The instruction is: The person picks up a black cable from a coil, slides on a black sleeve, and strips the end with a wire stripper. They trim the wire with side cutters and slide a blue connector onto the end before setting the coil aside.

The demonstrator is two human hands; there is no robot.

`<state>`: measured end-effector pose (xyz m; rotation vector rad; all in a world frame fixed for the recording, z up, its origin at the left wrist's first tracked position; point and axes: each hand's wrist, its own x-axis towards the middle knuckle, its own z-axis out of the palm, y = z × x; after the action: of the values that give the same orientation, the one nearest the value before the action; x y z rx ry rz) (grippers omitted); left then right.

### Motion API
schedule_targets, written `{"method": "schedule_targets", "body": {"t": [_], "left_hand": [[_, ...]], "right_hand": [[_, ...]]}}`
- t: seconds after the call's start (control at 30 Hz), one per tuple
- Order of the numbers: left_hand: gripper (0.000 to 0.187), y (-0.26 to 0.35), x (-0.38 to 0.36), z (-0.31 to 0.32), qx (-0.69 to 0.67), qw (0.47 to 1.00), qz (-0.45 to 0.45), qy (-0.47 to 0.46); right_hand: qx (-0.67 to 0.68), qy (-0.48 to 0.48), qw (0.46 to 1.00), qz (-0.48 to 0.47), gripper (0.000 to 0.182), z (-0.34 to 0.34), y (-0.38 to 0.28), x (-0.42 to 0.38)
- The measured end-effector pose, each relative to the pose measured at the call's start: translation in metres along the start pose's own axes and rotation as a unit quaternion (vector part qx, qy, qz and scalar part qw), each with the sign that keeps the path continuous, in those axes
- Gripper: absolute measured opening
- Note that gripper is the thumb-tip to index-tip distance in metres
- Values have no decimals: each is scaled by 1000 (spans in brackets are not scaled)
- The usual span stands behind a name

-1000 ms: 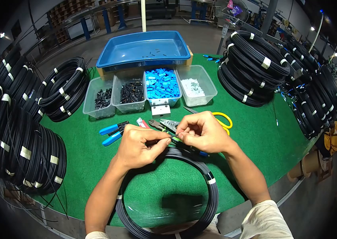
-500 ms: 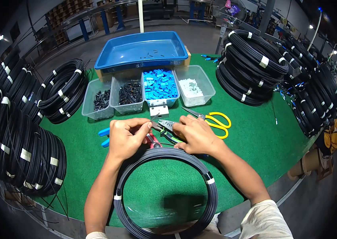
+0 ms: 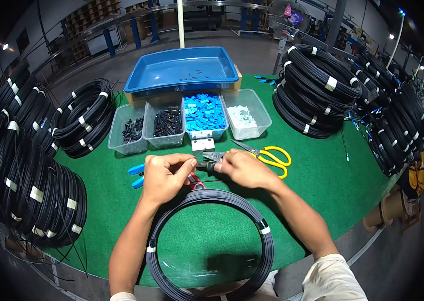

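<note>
My left hand point(image 3: 164, 178) is closed in a pinch on a thin black cable point(image 3: 202, 152), whose end sticks up past the fingertips. My right hand point(image 3: 244, 168) is wrapped round pliers point(image 3: 208, 166), mostly covered by the fingers, with the dark front part pointing at the left fingertips. Below both hands lies a coil of black cable point(image 3: 269, 246) bound with white tape. Yellow-handled scissors point(image 3: 278, 159) rest beyond my right hand. A silver-jawed tool point(image 3: 213, 156) lies just behind the pliers. Part of a red-handled tool point(image 3: 197, 183) shows under my hands, and blue handles point(image 3: 136, 175) to their left.
Clear bins hold black parts point(image 3: 167, 123), blue clips point(image 3: 204, 113) and white pieces point(image 3: 242, 118). Behind them stands a blue tray point(image 3: 182, 65). Cable coils are stacked at left point(image 3: 36, 190) and right point(image 3: 317, 90) on the green table point(image 3: 317, 175).
The pliers have turned in my right hand; their green handle no longer shows. My left hand keeps its pinch. The whole view has shifted slightly.
</note>
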<state>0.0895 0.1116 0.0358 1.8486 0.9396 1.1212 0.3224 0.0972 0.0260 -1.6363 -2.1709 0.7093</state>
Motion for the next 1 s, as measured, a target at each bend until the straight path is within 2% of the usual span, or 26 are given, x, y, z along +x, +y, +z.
{"method": "schedule_targets", "body": {"t": [0.1,0.17,0.2,0.23,0.3,0.37,0.43,0.53,0.57,0.63,0.67,0.7,0.8,0.83,0.93,1.0], "left_hand": [[14,1,0,0,-24,1000,-6,8],[14,-2,1,-1,-35,999,-3,10],[14,-3,1,-2,-47,999,-1,11],[14,-3,1,-2,-47,999,-1,12],[15,-3,1,-2,-94,995,-16,21],[15,-2,1,-2,-99,995,-23,22],[15,-3,1,-3,-102,994,-29,24],[14,-6,2,-3,-114,993,-24,20],[14,-7,2,-3,-113,993,-28,18],[14,-7,1,-1,-112,993,-33,14],[15,-7,1,-1,-114,993,-39,14],[15,-7,1,-1,-116,992,-44,14],[15,-4,1,-2,-123,991,-51,14],[15,-4,1,-2,-123,991,-49,15],[16,-8,1,-2,-142,989,-50,5],[17,-10,0,-1,-161,986,-53,4]], "right_hand": [[122,-10,992,-38,46,-13,23,0],[379,-90,921,17,41,-24,38,0],[472,-81,878,-18,42,-23,43,0],[464,-64,883,-41,47,-26,47,-3],[525,-35,846,-83,54,-26,48,-5],[618,-61,783,-38,48,-32,50,-10],[616,-58,784,-56,49,-34,50,-7],[496,-60,861,-94,50,-45,48,-11],[495,-62,862,-93,50,-44,46,-11],[549,-75,825,-111,50,-39,40,-14],[577,-93,803,-114,58,-36,46,-11],[578,-92,803,-114,58,-32,50,-9],[710,-149,668,-163,67,-19,52,-9],[722,-159,648,-180,65,-14,55,-8],[742,-162,619,-200,57,-2,60,-5],[751,-78,612,-238,46,5,57,-1]]}}
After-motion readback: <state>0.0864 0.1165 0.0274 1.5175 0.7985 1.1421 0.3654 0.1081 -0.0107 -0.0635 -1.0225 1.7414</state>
